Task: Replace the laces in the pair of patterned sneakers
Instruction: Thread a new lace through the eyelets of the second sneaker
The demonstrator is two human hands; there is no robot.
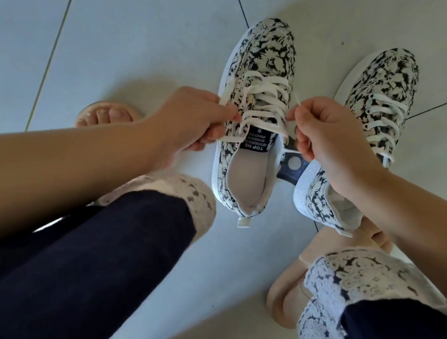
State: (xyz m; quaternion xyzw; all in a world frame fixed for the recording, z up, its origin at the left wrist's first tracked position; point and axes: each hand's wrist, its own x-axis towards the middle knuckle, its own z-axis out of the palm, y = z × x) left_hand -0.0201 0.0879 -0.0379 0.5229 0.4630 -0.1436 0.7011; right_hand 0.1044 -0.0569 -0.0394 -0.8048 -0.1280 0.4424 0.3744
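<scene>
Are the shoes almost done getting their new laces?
Almost. The right sneaker and left sneaker both look laced to the top in white. Now the left hand and right hand each pinch an end of the left sneaker's lace. Still to do: tying, since no bow shows.

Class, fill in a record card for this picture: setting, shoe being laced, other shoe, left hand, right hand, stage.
setting: pale grey tiled floor, seen from above
shoe being laced: black-and-white floral fabric sneaker, flat white lace crossed through its eyelets
other shoe: matching sneaker to its right, also laced
left hand: pinches one lace end
right hand: pinches the other lace end
stage: no bow visible on this shoe
</scene>
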